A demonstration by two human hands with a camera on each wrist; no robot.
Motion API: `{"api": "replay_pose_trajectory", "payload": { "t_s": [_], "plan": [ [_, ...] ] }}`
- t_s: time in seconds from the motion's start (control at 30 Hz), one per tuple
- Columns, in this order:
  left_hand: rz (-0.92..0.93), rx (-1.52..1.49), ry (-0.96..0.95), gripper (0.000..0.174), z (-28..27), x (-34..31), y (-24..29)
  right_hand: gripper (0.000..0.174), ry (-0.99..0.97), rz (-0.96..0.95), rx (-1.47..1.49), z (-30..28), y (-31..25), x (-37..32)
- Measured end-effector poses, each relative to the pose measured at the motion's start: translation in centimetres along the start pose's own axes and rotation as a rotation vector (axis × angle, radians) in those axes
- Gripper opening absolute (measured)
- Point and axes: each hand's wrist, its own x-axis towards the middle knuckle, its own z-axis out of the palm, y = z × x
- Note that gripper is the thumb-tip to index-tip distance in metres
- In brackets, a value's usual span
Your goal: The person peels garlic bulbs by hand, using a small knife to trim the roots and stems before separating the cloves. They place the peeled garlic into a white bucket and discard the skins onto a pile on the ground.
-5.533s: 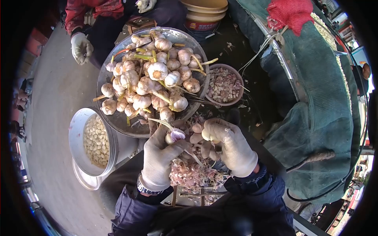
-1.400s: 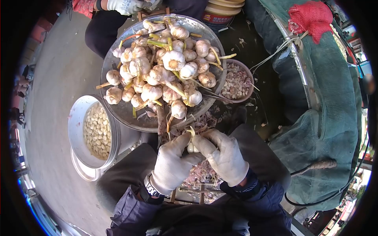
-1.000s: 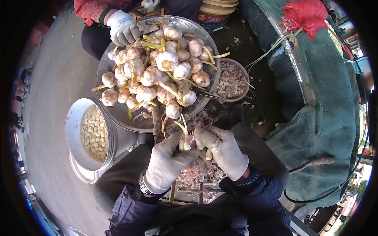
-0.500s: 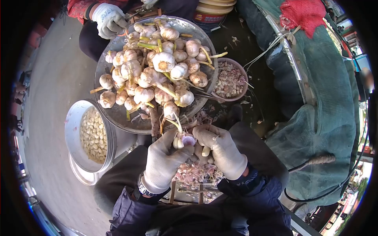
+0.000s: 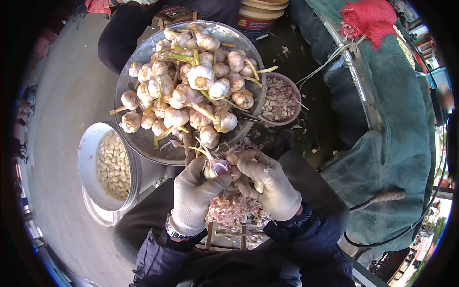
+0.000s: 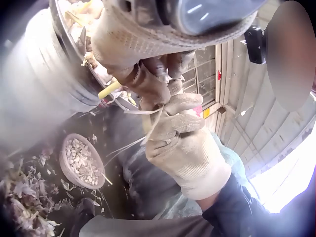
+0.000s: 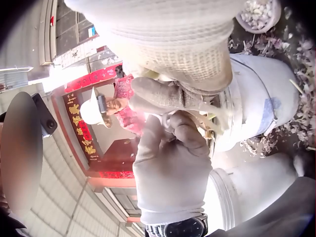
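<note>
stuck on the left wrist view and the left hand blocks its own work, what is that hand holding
Observer: The head view shows the left hand holding purple-and-white garlic.
Operator: ok and what sits to the person's left of the pan, i only get its edge
Observer: A white bucket, with many pale cloves inside it.
</note>
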Motion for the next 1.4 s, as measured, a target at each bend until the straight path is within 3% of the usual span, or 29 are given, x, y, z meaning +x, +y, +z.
{"api": "replay_pose_trajectory", "payload": {
  "t_s": [0.07,0.13,0.2,0.27,0.33,0.4,0.43,0.5,0.67,0.93,1.3,1.4],
  "plan": [
    [-0.029,0.091,-0.044,0.034,-0.5,-0.1,-0.2,0.024,0.074,-0.121,-0.395,0.8,0.2,-0.4],
    [0.067,0.23,-0.099,0.038,-0.9,0.1,-1.0,0.023,0.105,-0.183,-0.462,0.5,1.6,0.2],
    [0.114,0.258,-0.119,0.042,-0.8,0.1,-1.3,0.023,0.164,-0.506,-0.706,-0.2,2.6,0.8],
    [0.161,0.284,-0.143,0.046,-0.7,0.1,-1.5,0.023,0.18,-0.438,-0.657,-0.5,2.4,0.7],
    [0.084,0.277,-0.145,0.054,-1.1,0.2,-1.5,0.023,0.19,-0.373,-0.608,-0.3,1.8,0.4],
    [0.17,0.379,-0.132,0.05,-0.9,0.2,-1.2,0.024,0.197,-0.158,-0.41,0.5,1.0,-0.3],
    [0.257,0.478,-0.119,0.046,-0.8,0.3,-1.2,0.024,0.196,-0.159,-0.41,0.7,0.8,-0.3],
    [0.237,0.496,-0.095,0.045,-0.8,0.1,-1.5,0.027,0.075,-0.2,-0.402,0.8,0.6,-0.4],
    [0.242,0.6,-0.056,0.041,-0.8,-0.4,-1.7,0.026,0.094,-0.223,-0.437,1.0,1.7,-0.2],
    [0.127,0.372,-0.046,0.032,0.2,-1.0,-2.0,0.024,0.171,-0.309,-0.59,0.1,2.5,-0.2],
    [0.021,0.147,-0.041,0.025,0.3,-0.5,-1.3,0.026,0.065,-0.031,-0.336,-0.3,0.1,-0.4],
    [0.04,0.256,-0.095,0.035,-0.1,-0.5,-1.4,0.027,0.018,-0.09,-0.341,-0.2,0.9,0.3]
  ]
}}
